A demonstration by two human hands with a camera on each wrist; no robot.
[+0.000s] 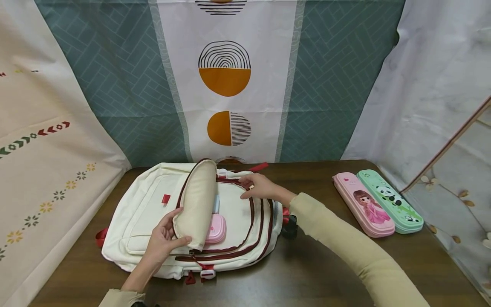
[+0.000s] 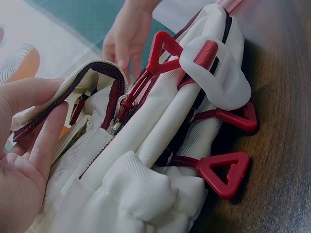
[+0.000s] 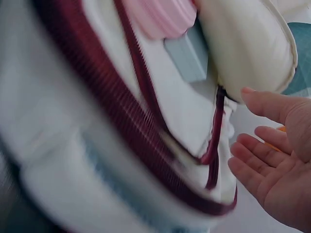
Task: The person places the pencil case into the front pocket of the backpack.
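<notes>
A white backpack (image 1: 147, 204) with dark red zippers lies on the table, its front pocket unzipped. My left hand (image 1: 165, 234) pinches the edge of the folded-back pocket flap (image 1: 200, 198); in the left wrist view, the flap edge (image 2: 51, 104) runs between thumb and fingers. Inside the pocket are a pink case (image 1: 217, 229) and a light blue item (image 1: 216, 204), both partly hidden by the flap. Over the pocket's far right end is my right hand (image 1: 264, 187). The right wrist view shows that hand (image 3: 279, 155) with loosely extended fingers and nothing in them.
To the right, a pink pencil case (image 1: 362, 202) with a girl picture lies beside a green panda pencil case (image 1: 391, 200) on the dark wooden table (image 1: 303, 277). Patterned cloth (image 1: 264, 85) hangs behind. Red zipper pulls (image 2: 226, 174) and a white buckle (image 2: 216, 77) hang off the backpack's near side.
</notes>
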